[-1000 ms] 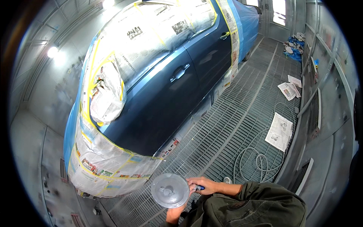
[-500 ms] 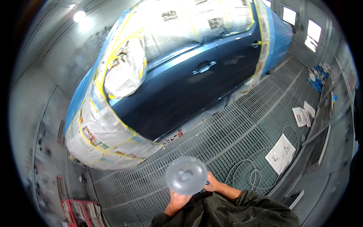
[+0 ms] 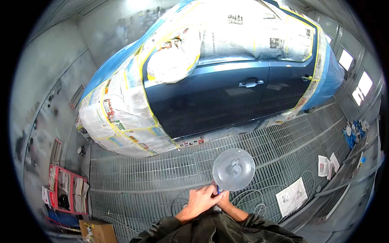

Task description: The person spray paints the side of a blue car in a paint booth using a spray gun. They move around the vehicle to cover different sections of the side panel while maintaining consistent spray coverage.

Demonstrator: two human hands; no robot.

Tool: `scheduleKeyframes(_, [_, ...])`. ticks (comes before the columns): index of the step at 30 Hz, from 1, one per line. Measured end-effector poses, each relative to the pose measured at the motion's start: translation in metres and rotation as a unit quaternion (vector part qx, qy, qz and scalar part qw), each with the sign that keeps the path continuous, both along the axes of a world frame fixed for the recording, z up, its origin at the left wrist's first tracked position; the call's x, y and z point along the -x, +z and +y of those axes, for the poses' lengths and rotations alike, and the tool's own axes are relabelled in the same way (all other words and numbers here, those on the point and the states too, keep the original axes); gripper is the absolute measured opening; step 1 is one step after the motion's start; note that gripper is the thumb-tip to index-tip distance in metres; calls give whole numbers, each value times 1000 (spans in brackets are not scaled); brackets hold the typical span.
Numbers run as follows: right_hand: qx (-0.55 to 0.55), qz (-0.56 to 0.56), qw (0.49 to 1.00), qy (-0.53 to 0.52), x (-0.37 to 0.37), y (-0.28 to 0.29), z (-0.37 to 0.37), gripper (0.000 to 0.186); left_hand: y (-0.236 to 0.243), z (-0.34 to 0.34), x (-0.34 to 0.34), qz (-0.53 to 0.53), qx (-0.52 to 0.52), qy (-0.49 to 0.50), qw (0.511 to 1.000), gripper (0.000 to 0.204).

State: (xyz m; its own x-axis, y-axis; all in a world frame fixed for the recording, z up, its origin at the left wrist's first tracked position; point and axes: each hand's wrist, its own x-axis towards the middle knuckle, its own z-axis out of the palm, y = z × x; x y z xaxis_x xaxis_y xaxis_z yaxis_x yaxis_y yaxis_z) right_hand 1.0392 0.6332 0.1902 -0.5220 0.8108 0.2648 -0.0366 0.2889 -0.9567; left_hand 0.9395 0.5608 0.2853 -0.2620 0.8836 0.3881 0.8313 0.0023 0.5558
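Observation:
In front of my body I hold a spray gun, seen from above. Its round, translucent cup point(image 3: 234, 169) hides most of the gun's body, and a bit of blue shows just below the cup. My right hand point(image 3: 225, 198) is closed round the gun's handle, partly covered by my other hand. My left hand point(image 3: 199, 202) reaches across with its fingers closed on the gun just below the cup; exactly which part they grip is hidden. Beyond the cup stands a car with dark blue doors point(image 3: 210, 101), framed by newspaper point(image 3: 121, 117) and yellow tape.
Slatted grating point(image 3: 162, 170) covers the floor. A thin hose point(image 3: 251, 198) lies coiled near my right side, beside a newspaper sheet point(image 3: 291, 197). A red rack point(image 3: 73, 190) and a cardboard box point(image 3: 103, 233) stand at lower left. Crumpled blue sheeting point(image 3: 352, 133) lies far right.
My view has swung left, so the car sits farther right. The cup has shifted right and up in the picture. My left hand has moved from beneath the cup to beside my right hand.

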Motion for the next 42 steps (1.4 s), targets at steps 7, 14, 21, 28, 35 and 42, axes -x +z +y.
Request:
scheduleKeyframes(7, [44,56,992,-105,10,-16,-11,38,8,6,2,128,-31,-11,991,29])
scheduleKeyframes(14, [-14,2,995,-95,12,5,-15,49,1,1,10,169,-40,-50,984,23])
scheduleKeyframes(21, [15,82,993,-86,22,19,-13,46,3,-1,19,252,-78,-71,962,18])
scheduleKeyframes(28, [66,183,979,-65,27,22,-15,58,-19,-5,18,136,-86,-70,984,25])
scheduleKeyframes(35, [68,109,971,-200,20,14,7,45,-61,-53,49,-74,147,-97,982,43])
scheduleKeyframes(42, [129,151,942,-269,36,99,26,34,-171,-83,62,-154,260,-146,942,63])
